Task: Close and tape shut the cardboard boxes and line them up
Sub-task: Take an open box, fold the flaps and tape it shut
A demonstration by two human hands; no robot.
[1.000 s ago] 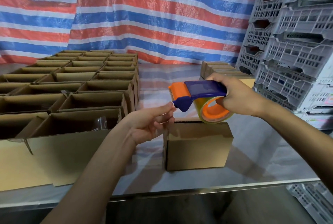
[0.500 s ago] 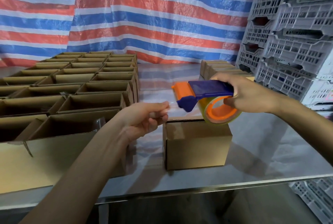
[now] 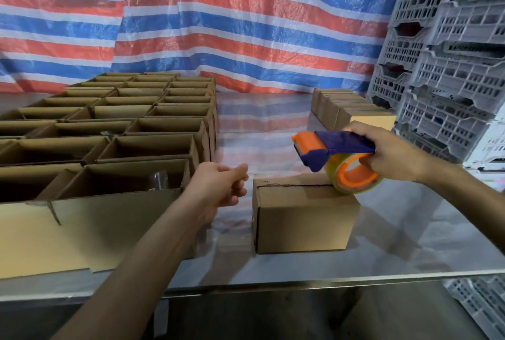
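Note:
A small closed cardboard box (image 3: 306, 218) stands on the steel table (image 3: 396, 252) in front of me. My right hand (image 3: 390, 152) grips a blue and orange tape dispenser (image 3: 338, 159) just above the box's right top edge. Clear tape stretches from the dispenser leftward to my left hand (image 3: 221, 184), which pinches the tape end just left of the box. A row of closed boxes (image 3: 341, 110) stands behind, at the right.
Many open cardboard boxes (image 3: 123, 132) fill the left half of the table, the nearest with its flap (image 3: 95, 227) hanging toward me. Stacked grey plastic crates (image 3: 448, 58) rise at the right. A striped tarp (image 3: 218, 36) hangs behind the table.
My left hand has pulled the tape end out to the left and down, away from the dispenser. The dispenser has moved right and lower, toward the box top.

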